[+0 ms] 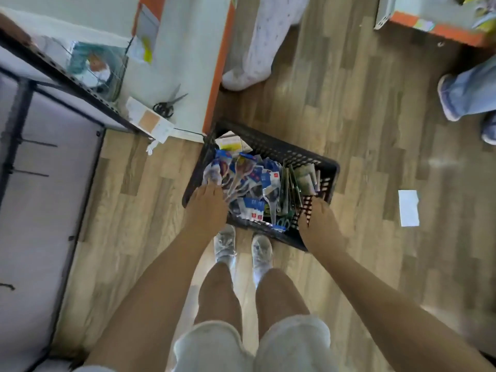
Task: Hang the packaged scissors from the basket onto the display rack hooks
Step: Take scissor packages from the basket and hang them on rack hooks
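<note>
A black perforated basket point(292, 154) stands on the wooden floor in front of my feet. It is filled with several packaged scissors point(249, 181) in blue and white blister cards. My left hand point(208, 208) reaches into the basket's left side, fingers on a package there; its grip is hidden. My right hand point(316, 218) is at the basket's near right rim, fingers curled over the edge. The display rack point(32, 162) with black hooks rises at the left.
A loose pair of black scissors point(167, 104) lies on a white shelf base with orange edging. Another person's legs point(257, 41) stand behind the basket and a shoe point(453, 98) at the right. A white paper point(408, 208) lies on the floor.
</note>
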The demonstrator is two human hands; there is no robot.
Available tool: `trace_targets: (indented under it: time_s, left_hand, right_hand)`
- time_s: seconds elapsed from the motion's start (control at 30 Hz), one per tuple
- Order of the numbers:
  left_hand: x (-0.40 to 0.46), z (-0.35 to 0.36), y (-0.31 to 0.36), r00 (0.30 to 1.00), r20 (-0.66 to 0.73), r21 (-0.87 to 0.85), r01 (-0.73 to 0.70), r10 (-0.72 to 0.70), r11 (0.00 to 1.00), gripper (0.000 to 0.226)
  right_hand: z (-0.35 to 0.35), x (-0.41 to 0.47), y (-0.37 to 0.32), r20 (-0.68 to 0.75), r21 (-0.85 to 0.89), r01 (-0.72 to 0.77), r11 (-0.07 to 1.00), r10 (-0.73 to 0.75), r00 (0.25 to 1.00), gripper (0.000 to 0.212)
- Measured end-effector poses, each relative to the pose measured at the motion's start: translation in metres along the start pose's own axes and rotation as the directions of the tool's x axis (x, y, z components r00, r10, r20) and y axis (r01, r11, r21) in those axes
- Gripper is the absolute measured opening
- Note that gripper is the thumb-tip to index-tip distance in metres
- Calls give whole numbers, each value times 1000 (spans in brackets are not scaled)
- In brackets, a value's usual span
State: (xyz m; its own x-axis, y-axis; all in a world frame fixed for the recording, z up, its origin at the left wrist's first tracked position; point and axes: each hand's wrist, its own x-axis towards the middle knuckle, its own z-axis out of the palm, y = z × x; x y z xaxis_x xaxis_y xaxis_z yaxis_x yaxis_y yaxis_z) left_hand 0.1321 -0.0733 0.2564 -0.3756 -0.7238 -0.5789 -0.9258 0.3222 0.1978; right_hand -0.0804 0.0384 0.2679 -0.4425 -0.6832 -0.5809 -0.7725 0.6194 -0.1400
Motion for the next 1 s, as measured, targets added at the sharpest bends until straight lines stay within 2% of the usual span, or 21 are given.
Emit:
trace_targets:
  time_s: [0.2,0.3,0.43,0.6,0.73,0.9,1.0]
  left_hand:
    - [34,92,-10,981,150,35,-132,125,991,46]
    - [52,134,-19,980,187,8,-74,71,997,47]
    - [91,174,-29,978,209,-27,-3,9,1000,43]
    - [161,210,-28,986,167,-67,34,-23,997,33]
    - [222,242,-21,990,142,-127,11,7,992,36]
    - [280,280,-13,993,117,-176,49,-29,983,39]
    - [304,296,-11,995,78,-66,63,-58,996,48]
  right_hand:
    - [89,34,11,138,130,-92,987,74,988,49]
    - [131,55,19,196,147,-152,977,122,973,49]
    - [175,94,28,205,181,-160,970,122,971,46]
    - [221,159,31,144,222,-63,973,31,989,48]
    - [253,221,23,83,281,3,960,-28,996,47]
    - [294,281,25,4,372,-4,928,3,1000,50]
    - [312,304,35,-85,394,-12,919,50,995,50]
